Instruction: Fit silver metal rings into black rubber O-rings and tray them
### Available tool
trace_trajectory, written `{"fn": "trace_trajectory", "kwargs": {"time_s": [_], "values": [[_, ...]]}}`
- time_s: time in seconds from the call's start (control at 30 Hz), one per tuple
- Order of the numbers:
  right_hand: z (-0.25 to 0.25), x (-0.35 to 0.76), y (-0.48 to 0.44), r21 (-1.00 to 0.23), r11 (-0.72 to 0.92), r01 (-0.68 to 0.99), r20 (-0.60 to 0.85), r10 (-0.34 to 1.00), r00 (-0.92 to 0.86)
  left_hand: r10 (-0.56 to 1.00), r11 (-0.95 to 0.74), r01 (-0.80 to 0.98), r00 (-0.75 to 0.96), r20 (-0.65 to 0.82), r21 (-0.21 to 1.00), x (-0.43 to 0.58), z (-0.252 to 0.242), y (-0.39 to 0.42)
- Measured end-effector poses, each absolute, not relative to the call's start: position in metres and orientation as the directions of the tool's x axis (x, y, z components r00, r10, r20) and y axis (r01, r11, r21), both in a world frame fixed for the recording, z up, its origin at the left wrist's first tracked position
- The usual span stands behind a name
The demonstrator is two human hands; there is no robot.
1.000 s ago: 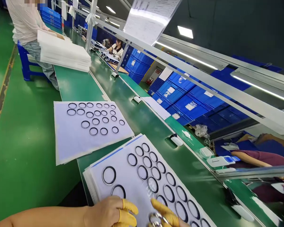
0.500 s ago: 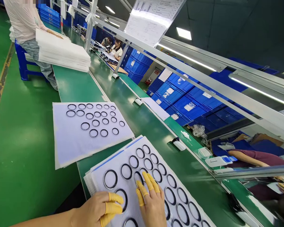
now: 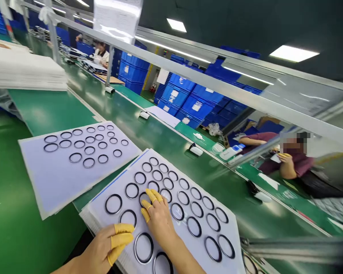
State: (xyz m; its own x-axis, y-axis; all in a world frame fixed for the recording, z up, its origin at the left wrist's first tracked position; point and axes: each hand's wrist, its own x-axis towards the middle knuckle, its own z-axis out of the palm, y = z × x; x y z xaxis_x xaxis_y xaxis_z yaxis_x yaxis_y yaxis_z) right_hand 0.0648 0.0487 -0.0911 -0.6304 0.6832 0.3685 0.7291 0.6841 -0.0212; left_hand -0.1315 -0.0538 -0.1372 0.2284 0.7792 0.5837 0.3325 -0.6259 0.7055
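Note:
Yellow finger cots cover the fingertips of both my hands. My right hand (image 3: 159,217) reaches over the white sheet (image 3: 98,213), its fingers apart and bent over a dark ring (image 3: 140,201) that they partly hide. Whether they touch this ring cannot be made out. Lower left, my left hand (image 3: 107,243) has its fingers stretched toward another dark ring (image 3: 135,217), the fingertips close to its lower edge. Several more black rings with a shiny rim, such as one ring (image 3: 113,194), lie flat in rough rows on the same stacked sheets.
Left of my hands, a second white sheet (image 3: 55,186) carries several similar rings. A thick stack of white sheets (image 3: 25,72) sits farther back on the green bench (image 3: 48,110). A metal rail crosses above. Across the bench, a person in a maroon top (image 3: 305,165) works near blue crates (image 3: 174,93).
The view has swung right, so the bench and sheets sit farther left. My right hand remains over the rings and more of its forearm shows. My left hand stays near the same ring.

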Motion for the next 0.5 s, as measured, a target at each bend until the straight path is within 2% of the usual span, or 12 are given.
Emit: {"fn": "trace_trajectory", "kwargs": {"time_s": [0.1,0.23,0.33,0.5], "values": [[-0.092,0.072,0.045,-0.06,0.631,0.774,0.359,0.737,-0.573,0.787,-0.616,0.352,0.23,0.573,0.705,-0.128,-0.144,-0.053],[-0.088,0.079,0.041,-0.107,0.639,0.762,0.365,0.738,-0.567,0.775,-0.626,0.397,0.214,0.595,0.672,-0.127,-0.133,-0.047],[-0.077,0.088,0.029,-0.134,0.64,0.756,0.4,0.733,-0.55,0.792,-0.576,0.535,0.176,0.585,0.619,-0.136,-0.121,-0.041],[-0.066,0.087,-0.002,-0.146,0.7,0.699,0.393,0.69,-0.608,0.854,-0.386,0.797,0.117,0.507,0.465,-0.167,-0.114,-0.032]]}}
